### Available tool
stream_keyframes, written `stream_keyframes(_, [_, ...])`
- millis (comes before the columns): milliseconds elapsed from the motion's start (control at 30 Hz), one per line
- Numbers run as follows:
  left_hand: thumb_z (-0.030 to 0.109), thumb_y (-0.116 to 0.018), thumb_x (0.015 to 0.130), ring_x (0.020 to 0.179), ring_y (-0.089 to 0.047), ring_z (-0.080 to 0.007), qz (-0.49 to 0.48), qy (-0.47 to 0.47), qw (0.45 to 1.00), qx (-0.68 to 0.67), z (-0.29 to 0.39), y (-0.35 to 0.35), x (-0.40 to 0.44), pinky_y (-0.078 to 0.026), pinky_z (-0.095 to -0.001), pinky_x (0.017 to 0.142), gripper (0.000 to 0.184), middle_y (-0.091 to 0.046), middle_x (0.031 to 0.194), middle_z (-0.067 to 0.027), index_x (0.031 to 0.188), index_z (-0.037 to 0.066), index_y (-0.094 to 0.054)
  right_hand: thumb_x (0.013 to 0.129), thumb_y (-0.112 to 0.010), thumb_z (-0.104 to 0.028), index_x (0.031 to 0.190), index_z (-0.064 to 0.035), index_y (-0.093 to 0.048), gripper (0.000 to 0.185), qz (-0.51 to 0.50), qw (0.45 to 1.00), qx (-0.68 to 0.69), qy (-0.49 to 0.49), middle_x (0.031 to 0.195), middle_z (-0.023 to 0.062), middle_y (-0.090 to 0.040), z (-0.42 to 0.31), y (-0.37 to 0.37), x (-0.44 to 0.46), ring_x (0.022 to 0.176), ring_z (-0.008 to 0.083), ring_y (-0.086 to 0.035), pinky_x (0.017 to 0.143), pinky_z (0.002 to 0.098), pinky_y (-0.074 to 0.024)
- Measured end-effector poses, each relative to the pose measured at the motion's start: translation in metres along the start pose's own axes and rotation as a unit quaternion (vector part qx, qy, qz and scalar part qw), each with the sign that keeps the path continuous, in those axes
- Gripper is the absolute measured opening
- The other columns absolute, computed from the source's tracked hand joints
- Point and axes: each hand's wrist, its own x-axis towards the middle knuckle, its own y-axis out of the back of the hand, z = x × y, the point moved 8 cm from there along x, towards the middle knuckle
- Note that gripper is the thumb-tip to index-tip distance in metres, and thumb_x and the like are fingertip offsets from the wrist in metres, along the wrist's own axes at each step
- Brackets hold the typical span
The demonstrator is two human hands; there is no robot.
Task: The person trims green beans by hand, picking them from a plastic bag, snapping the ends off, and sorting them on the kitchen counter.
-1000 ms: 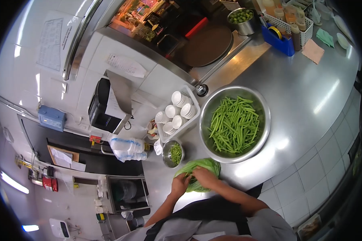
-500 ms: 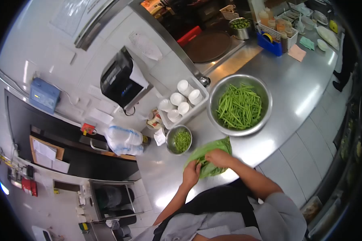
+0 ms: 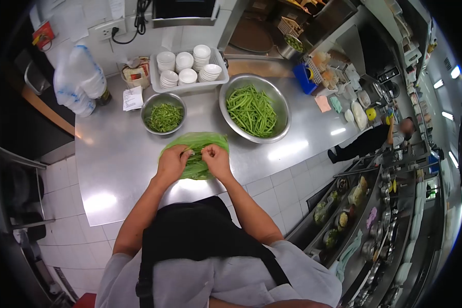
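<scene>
Head view: both bare hands are over the light green bag (image 3: 205, 137), which lies on the steel counter (image 3: 118, 159) directly beneath the grip. The left hand (image 3: 173, 163) is over the bag's left side, fingers curled in towards the thumb; the right hand (image 3: 217, 160) mirrors it from the right, with a small gap between the two sets of fingertips. Both look pinched, but whether a pod or only a fold of the bag is between the fingers is too small to tell.

The bag probably lies this close to the body so that both wrists can work low and face each other. The big steel bowl (image 3: 282, 126) stands beyond the right hand, off to its right, and the small steel bowl (image 3: 148, 119) just beyond the left hand; each seems set there to be a short reach from the grip. Farther ahead, past both bowls, the white basket (image 3: 200, 86) of stacked dishes (image 3: 184, 61) sits against the wall, likely to leave the near counter to the hands.

The bag looks thin and crumpled, its upper edge spread loosely, with darker green strips between the hands. The long beans (image 3: 251, 110) heaped in the big bowl are bright green and slender; the small bowl holds short green pieces (image 3: 164, 117).
</scene>
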Motion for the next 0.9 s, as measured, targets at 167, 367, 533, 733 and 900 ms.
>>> stream_keyframes(167, [0.025,-0.055,0.103,0.064,-0.057,-0.0164,0.072,0.074,0.976,-0.19,-0.025,0.025,0.0,-0.046,-0.0329,0.064,0.028,-0.064,0.07,-0.0092,0.1,0.0,-0.066,0.091,-0.072,-0.012,0.103,0.0018,-0.07,0.018,-0.107,0.992,0.019,0.057,0.085,0.0057,-0.069,-0.045,-0.021,-0.011,0.08,0.0106,-0.063,0.075,0.0265,-0.0519])
stream_keyframes(367, [0.027,-0.055,0.103,0.064,-0.058,-0.0165,0.109,0.043,0.963,-0.244,-0.022,0.026,0.002,-0.047,-0.0338,0.063,0.029,-0.065,0.071,-0.0082,0.099,0.001,-0.066,0.098,-0.063,-0.011,0.104,0.0029,-0.07,0.016,-0.144,0.986,0.08,-0.02,0.09,0.0064,-0.071,-0.015,-0.033,0.001,0.082,0.0123,-0.065,0.077,0.0277,-0.0529])
stream_keyframes(533, [0.03,-0.056,0.101,0.064,-0.063,-0.0259,0.135,0.033,0.973,-0.182,-0.028,0.032,-0.005,-0.049,-0.038,0.064,0.032,-0.066,0.072,-0.0138,0.095,0.0,-0.067,0.098,-0.058,-0.013,0.099,0.0017,-0.07,0.019,-0.138,0.99,0.014,0.011,0.088,0.0065,-0.072,-0.025,-0.026,0.003,0.076,0.0134,-0.065,0.074,0.0279,-0.0523])
stream_keyframes(733, [0.029,-0.053,0.103,0.067,-0.063,-0.0204,0.144,0.057,0.957,-0.247,-0.032,0.024,-0.004,-0.049,-0.0347,0.065,0.033,-0.07,0.078,-0.0091,0.102,0.001,-0.069,0.091,-0.059,-0.005,0.087,0.0032,-0.069,0.014,-0.051,0.984,0.158,-0.065,0.078,0.0052,-0.068,-0.035,-0.013,0.01,0.067,0.0109,-0.058,0.064,0.0243,-0.0473])
stream_keyframes(900, [0.027,-0.05,0.104,0.069,-0.063,-0.0193,0.26,0.138,0.917,-0.268,-0.067,0.049,0.004,-0.049,-0.0351,0.067,0.033,-0.069,0.081,-0.0111,0.099,-0.002,-0.065,0.084,-0.071,-0.011,0.09,0.0013,-0.074,0.014,-0.11,0.99,-0.079,0.031,0.081,0.009,-0.068,-0.035,-0.019,0.009,0.072,0.0162,-0.062,0.067,0.0293,-0.05])
